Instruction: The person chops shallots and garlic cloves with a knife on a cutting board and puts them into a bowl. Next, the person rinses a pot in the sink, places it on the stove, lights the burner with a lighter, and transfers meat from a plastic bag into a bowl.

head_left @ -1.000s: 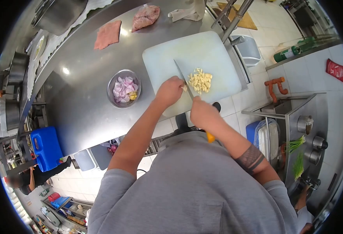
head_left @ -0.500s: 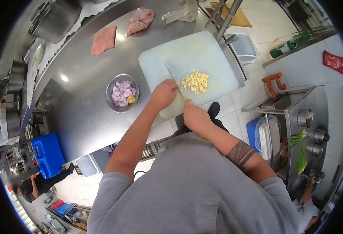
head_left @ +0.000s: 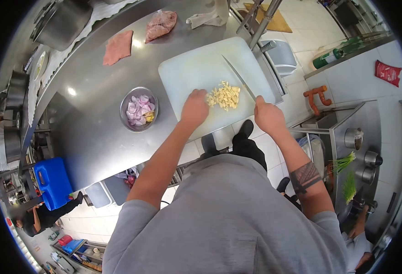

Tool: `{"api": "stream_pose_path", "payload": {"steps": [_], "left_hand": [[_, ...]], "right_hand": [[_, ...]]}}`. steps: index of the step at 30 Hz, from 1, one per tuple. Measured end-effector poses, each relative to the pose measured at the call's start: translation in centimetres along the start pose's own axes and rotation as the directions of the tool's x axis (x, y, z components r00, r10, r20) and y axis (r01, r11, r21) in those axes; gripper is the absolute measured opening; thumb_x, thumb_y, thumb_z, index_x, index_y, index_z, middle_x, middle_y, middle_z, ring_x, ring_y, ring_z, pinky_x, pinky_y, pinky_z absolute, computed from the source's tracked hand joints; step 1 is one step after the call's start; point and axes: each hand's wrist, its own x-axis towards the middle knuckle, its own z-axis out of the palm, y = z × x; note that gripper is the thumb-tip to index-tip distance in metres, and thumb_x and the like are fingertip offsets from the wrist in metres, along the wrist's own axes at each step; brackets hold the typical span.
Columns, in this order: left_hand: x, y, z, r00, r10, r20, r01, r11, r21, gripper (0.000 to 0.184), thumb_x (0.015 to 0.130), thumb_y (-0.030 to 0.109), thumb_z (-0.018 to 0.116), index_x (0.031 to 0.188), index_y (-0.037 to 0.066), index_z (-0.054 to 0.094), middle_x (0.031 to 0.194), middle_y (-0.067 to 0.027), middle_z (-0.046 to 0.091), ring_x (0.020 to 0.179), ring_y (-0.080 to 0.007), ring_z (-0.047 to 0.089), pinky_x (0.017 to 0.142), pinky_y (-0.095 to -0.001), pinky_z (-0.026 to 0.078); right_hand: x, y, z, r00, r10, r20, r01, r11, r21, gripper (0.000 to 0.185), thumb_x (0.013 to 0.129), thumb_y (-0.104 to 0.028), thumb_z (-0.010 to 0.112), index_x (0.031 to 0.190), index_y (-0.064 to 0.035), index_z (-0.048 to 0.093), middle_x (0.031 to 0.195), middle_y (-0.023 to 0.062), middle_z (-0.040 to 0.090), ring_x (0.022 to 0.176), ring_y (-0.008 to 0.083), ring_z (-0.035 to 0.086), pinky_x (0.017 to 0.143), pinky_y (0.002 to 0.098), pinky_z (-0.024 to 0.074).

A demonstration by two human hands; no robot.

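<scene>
A pile of chopped, pale yellow pieces that look like garlic (head_left: 224,96) lies on the white cutting board (head_left: 187,68). On the pile's left, my left hand (head_left: 195,108) rests with its fingers curled together at the edge of the pieces. Its fingertips are mostly hidden, so anything in them cannot be made out. My right hand (head_left: 269,117) is closed around the handle of a kitchen knife (head_left: 239,75). The blade points away and to the left over the board, right of the pile. A steel bowl (head_left: 124,119) of sliced purple onion (head_left: 139,108) and some yellow pieces stands left of the board.
Two pieces of raw meat, one flat (head_left: 117,47) and one lumpy (head_left: 161,26), lie at the counter's far side near a pale cloth (head_left: 208,18). A blue jug (head_left: 53,182) stands at lower left. Other people are at both lower sides.
My right hand has moved right with the knife, taking the blade from the pile's left side to its right. My left hand stays near the pile's left edge.
</scene>
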Motion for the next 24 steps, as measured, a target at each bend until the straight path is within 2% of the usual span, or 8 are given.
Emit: {"api": "stream_pose_path", "payload": {"steps": [3, 7, 10, 16, 18, 20, 22, 24], "left_hand": [[1.2, 1.0, 1.3, 0.999, 0.010, 0.037, -0.007, 0.995, -0.099, 0.035, 0.084, -0.001, 0.060, 0.119, 0.000, 0.065, 0.109, -0.0198, 0.066, 0.101, -0.0384, 0.066, 0.091, -0.0466, 0.055], [1.9, 1.4, 0.7, 0.998, 0.006, 0.059, 0.001, 0.992, -0.128, 0.032, 0.084, -0.001, 0.061, 0.115, 0.001, 0.067, 0.108, -0.0185, 0.065, 0.093, -0.0373, 0.067, 0.086, -0.0463, 0.055], [2.2, 2.0, -0.6, 0.995, -0.029, 0.100, 0.047, 0.982, -0.183, 0.029, 0.084, -0.003, 0.059, 0.111, 0.003, 0.069, 0.109, -0.0201, 0.064, 0.100, -0.0416, 0.065, 0.089, -0.0496, 0.055], [2.6, 1.2, 0.0, 0.995, 0.072, 0.076, -0.061, 0.988, -0.139, 0.021, 0.087, 0.003, 0.061, 0.105, 0.005, 0.071, 0.104, -0.0171, 0.065, 0.090, -0.0373, 0.067, 0.083, -0.0465, 0.055], [2.8, 1.1, -0.1, 0.994, 0.058, 0.095, -0.047, 0.992, -0.118, 0.020, 0.088, 0.004, 0.061, 0.105, 0.005, 0.071, 0.104, -0.0171, 0.066, 0.090, -0.0373, 0.067, 0.083, -0.0464, 0.055], [2.9, 1.2, -0.3, 0.994, 0.042, 0.105, -0.031, 0.994, -0.105, 0.019, 0.088, 0.005, 0.061, 0.104, 0.005, 0.071, 0.103, -0.0171, 0.066, 0.090, -0.0372, 0.067, 0.083, -0.0463, 0.055], [2.6, 1.3, -0.5, 0.993, 0.013, 0.116, 0.001, 0.993, -0.120, 0.015, 0.088, 0.003, 0.060, 0.098, 0.005, 0.071, 0.103, -0.0160, 0.066, 0.095, -0.0388, 0.067, 0.085, -0.0482, 0.056], [1.9, 0.8, -0.8, 0.995, 0.010, 0.098, 0.002, 0.992, -0.129, 0.014, 0.089, 0.003, 0.060, 0.098, 0.005, 0.070, 0.102, -0.0159, 0.066, 0.095, -0.0382, 0.067, 0.084, -0.0478, 0.056]], "right_hand": [[0.1, -0.2, 3.1, 0.999, -0.034, -0.002, 0.035, 0.998, 0.059, 0.019, 0.098, -0.018, 0.055, 0.109, -0.0034, 0.052, 0.082, 0.0304, 0.071, 0.082, 0.0505, 0.070, 0.075, 0.0627, 0.0537], [-1.5, -5.6, 0.6, 0.991, -0.063, 0.115, 0.044, 0.986, 0.161, 0.020, 0.097, -0.016, 0.054, 0.107, 0.0009, 0.052, 0.087, 0.0315, 0.071, 0.084, 0.0510, 0.070, 0.078, 0.0612, 0.0543], [-2.2, -7.0, 0.2, 0.981, -0.052, 0.187, 0.028, 0.991, 0.133, 0.021, 0.096, -0.011, 0.051, 0.110, 0.0038, 0.053, 0.093, 0.0304, 0.073, 0.090, 0.0486, 0.073, 0.083, 0.0581, 0.0568], [-1.3, -7.3, 1.3, 0.989, -0.050, 0.140, 0.019, 0.977, 0.213, 0.021, 0.095, -0.008, 0.049, 0.109, 0.0070, 0.053, 0.095, 0.0322, 0.073, 0.093, 0.0489, 0.073, 0.085, 0.0580, 0.0566], [-2.0, -8.7, -1.6, 0.963, -0.047, 0.264, -0.015, 0.974, 0.227, 0.023, 0.095, -0.009, 0.049, 0.111, 0.0077, 0.052, 0.096, 0.0327, 0.072, 0.094, 0.0494, 0.073, 0.086, 0.0578, 0.0567], [-1.6, -8.0, 2.0, 0.969, -0.045, 0.243, -0.015, 0.971, 0.240, 0.026, 0.095, -0.010, 0.050, 0.114, 0.0087, 0.053, 0.098, 0.0327, 0.073, 0.096, 0.0496, 0.073, 0.086, 0.0565, 0.0570], [-1.3, -7.9, 2.8, 0.991, -0.085, 0.106, 0.056, 0.965, 0.258, 0.025, 0.094, -0.008, 0.048, 0.111, 0.0101, 0.051, 0.090, 0.0346, 0.071, 0.086, 0.0500, 0.072, 0.079, 0.0574, 0.0568], [-1.7, -8.5, 1.2, 0.972, -0.080, 0.223, 0.009, 0.953, 0.302, 0.025, 0.095, -0.008, 0.049, 0.112, 0.0101, 0.050, 0.091, 0.0350, 0.071, 0.088, 0.0505, 0.072, 0.080, 0.0584, 0.0561]]}}
